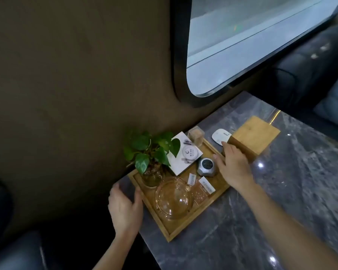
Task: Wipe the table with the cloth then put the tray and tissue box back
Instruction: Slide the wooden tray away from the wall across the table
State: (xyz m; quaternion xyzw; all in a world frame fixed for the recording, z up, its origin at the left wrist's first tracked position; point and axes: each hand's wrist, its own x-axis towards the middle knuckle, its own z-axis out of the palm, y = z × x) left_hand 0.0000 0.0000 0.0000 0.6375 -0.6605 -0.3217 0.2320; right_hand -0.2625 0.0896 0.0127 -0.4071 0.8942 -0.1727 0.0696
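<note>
Head view, one frame, catalogued by clock position from the picture centre.

Table (281,201): grey marbled stone, glossy, running from 3 o'clock to 6 o'clock; a wall and a window are set behind it at 12 to 2 o'clock.

Tray (185,229): shallow wooden tray with a raised rim, placed at 5 o'clock against the table's wall-side edge. It is judged stiff but awkward, since it is loaded. Carried on it are a plant (150,154) in a glass vase at its 10 o'clock corner, a glass bowl (174,197) toward the near end, a white card (183,154), a small silver gadget (206,166), a clear holder (196,135) at the far corner, and paper packets (202,188). The glass is fragile and the vase top-heavy, so the tray is best held level by two opposite rims and slid rather than tilted.

Tissue box (255,136): wooden box at 3 o'clock, just beside the tray's far right edge. It is judged light and rigid and is best gripped across its side walls. A white rounded object (219,136), too blurred to name, lies beside it.

Left hand (125,207): spread loosely at the tray's near left rim; contact appears likely, but no closed hold is seen.

Right hand (234,166): laid flat, fingers extended between the tray's right rim and the box's near side, nothing clasped.

No cloth is visible.
</note>
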